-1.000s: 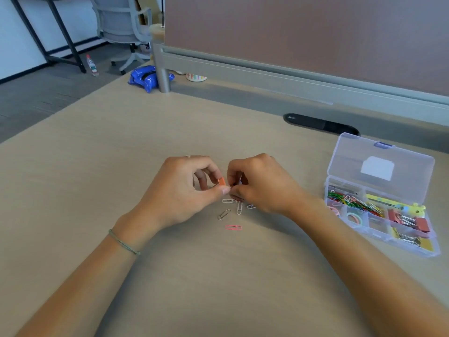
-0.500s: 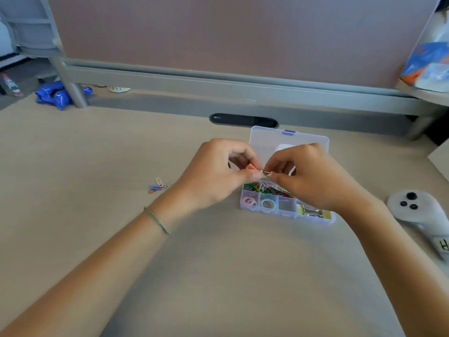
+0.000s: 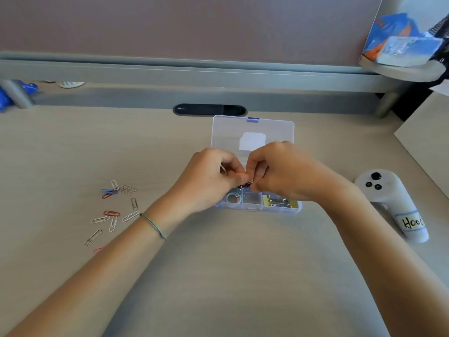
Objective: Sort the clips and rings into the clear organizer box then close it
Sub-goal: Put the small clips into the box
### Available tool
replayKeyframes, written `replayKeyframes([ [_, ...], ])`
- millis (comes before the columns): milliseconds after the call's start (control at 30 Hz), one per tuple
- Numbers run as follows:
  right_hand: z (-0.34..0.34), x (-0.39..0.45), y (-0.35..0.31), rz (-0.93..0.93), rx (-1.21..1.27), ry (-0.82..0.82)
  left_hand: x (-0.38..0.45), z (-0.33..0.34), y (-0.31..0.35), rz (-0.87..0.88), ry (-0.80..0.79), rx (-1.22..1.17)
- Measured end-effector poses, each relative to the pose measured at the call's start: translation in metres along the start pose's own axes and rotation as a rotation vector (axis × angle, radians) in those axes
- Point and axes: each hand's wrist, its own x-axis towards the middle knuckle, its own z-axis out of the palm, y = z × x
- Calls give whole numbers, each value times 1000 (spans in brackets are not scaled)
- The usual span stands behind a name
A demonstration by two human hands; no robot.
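The clear organizer box [image 3: 281, 208] lies open on the desk, its lid [image 3: 228, 132] folded back. My left hand [image 3: 211, 181] and my right hand [image 3: 284, 173] meet just above its compartments, fingertips pinched together on paper clips; one silver paper clip [image 3: 239, 192] dangles from them over a teal ring [image 3: 233, 199]. Yellow binder clips [image 3: 279, 203] fill the front right compartment. Several loose paper clips [image 3: 114, 210], silver, red and blue, lie scattered on the desk to the left of my left wrist.
A white controller [image 3: 391, 203] with a handwritten label lies right of the box. A black cable grommet [image 3: 209, 109] sits behind the lid, under the grey partition rail [image 3: 194, 74]. A second desk surface [image 3: 427, 132] adjoins at the right.
Both hands carried the pinched clips from the loose pile over to the box. The view swung right, so the box is now central and the pile sits at left.
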Motion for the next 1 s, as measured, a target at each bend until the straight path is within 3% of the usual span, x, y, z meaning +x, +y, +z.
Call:
replayKeyframes([
  [1000, -5, 1, 15, -20, -78, -43, -10, 26, 9, 82, 110, 37],
])
